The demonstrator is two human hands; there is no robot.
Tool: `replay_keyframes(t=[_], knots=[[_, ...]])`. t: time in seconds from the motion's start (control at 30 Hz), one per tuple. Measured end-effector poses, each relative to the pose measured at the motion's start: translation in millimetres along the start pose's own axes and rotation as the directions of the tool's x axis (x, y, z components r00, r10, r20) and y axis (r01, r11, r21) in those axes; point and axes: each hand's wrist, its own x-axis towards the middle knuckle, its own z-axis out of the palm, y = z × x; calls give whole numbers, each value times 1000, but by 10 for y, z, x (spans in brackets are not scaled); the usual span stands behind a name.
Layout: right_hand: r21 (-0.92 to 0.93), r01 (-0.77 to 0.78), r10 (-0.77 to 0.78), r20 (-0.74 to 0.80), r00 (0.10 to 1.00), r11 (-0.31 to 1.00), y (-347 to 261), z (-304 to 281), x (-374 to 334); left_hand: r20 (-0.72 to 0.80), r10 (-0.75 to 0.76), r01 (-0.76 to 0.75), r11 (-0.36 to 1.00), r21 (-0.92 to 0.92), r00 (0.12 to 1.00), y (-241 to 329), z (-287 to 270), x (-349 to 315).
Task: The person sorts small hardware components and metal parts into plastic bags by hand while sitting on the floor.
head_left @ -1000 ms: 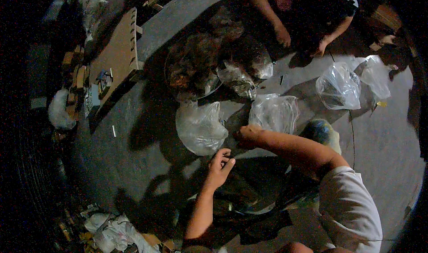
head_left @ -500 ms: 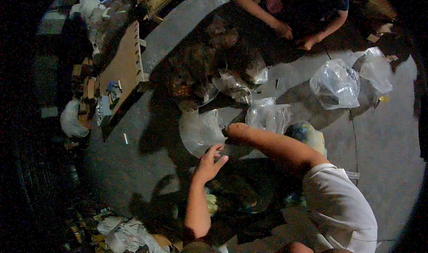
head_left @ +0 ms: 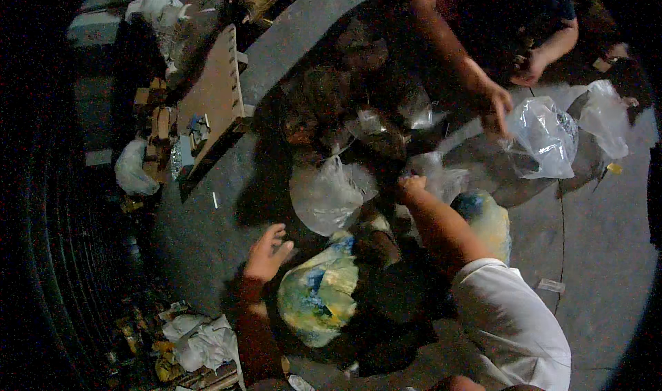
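I locate the clear plastic bag [head_left: 445,177] on the floor [head_left: 607,267], left of the floor's seam [head_left: 560,246] and well in from its right edge. My right hand [head_left: 412,183] is at the bag's left side, fingers curled; I cannot tell whether it grips anything. My left hand [head_left: 268,254] is partly spread, nothing visible in it. I judge the film light, limp, slippery and easily torn; take hold at a gathered fold. The bag's mouth is indistinct; shadow obscures the dark bundles [head_left: 327,91] beyond.
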Motion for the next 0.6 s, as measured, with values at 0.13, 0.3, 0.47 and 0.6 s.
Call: replay_keyframes(t=[0.13, 0.3, 0.47, 0.6], knots=[[8, 88, -89, 108, 990, 996, 391, 169, 13, 182, 11, 3, 997, -74, 983, -167, 261, 547], [281, 207, -230, 50, 972, 937, 592, 442, -6, 208, 126, -148, 984, 98, 970, -707, 709, 1267], [247, 206, -220, 31, 975, 947, 547, 263, -63, 9, 260, -225, 818, 530, 965, -1187, 1300, 1860], [467, 129, 49, -351, 935, 875, 593, -243, 73, -145, 64, -7, 931, 364, 987, -1525, 1808, 2013]])
